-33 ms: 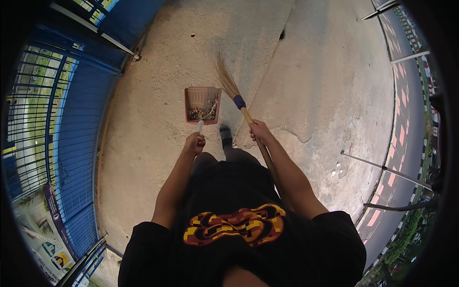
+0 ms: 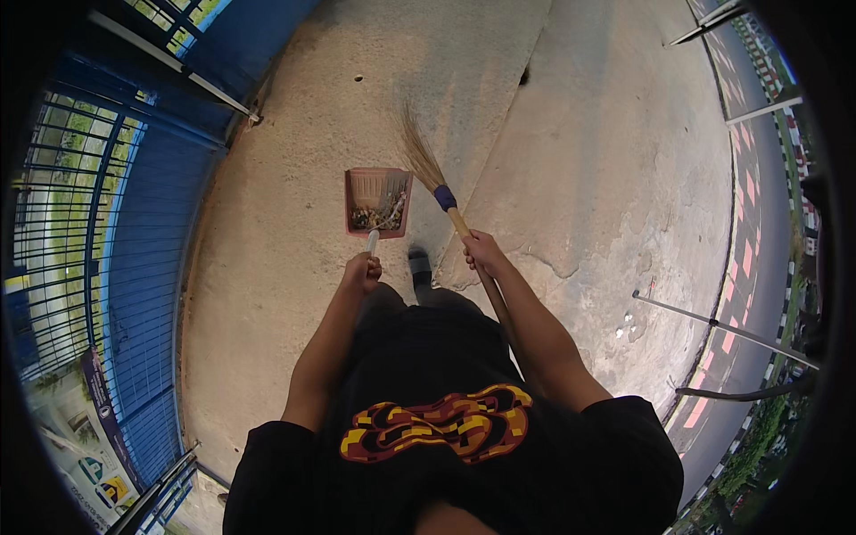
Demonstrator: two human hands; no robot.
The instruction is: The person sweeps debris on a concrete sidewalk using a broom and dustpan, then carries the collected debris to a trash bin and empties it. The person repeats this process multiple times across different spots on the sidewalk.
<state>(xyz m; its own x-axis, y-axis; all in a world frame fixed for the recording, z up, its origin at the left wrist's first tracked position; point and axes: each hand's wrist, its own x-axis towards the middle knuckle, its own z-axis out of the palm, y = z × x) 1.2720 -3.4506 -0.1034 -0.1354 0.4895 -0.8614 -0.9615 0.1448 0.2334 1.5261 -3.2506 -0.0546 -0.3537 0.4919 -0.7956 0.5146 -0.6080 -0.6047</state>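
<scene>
My left hand (image 2: 362,271) is closed around the pale handle of a reddish-brown dustpan (image 2: 378,181), held out in front of me. Dry leaves and small litter (image 2: 366,217) lie in the pan, heaped toward its handle end. In my right hand (image 2: 483,252) is the wooden stick of a broom, gripped below its dark blue binding (image 2: 445,197). The stiff tan bristles (image 2: 421,153) point forward and slightly left, just right of the pan's far corner. Whether they touch the ground I cannot tell. The stick's rear end passes under my right forearm.
Rough concrete (image 2: 294,143) lies underfoot, with a seam and cracks to the right. A blue metal gate (image 2: 152,259) runs along the left, beside a banner (image 2: 94,437). At the right are a metal pole (image 2: 673,306) and a road (image 2: 758,267). One dark-shod foot (image 2: 419,263) shows.
The dustpan, the broom and the visible foot sit slightly lower in the picture. Both hands keep their grips.
</scene>
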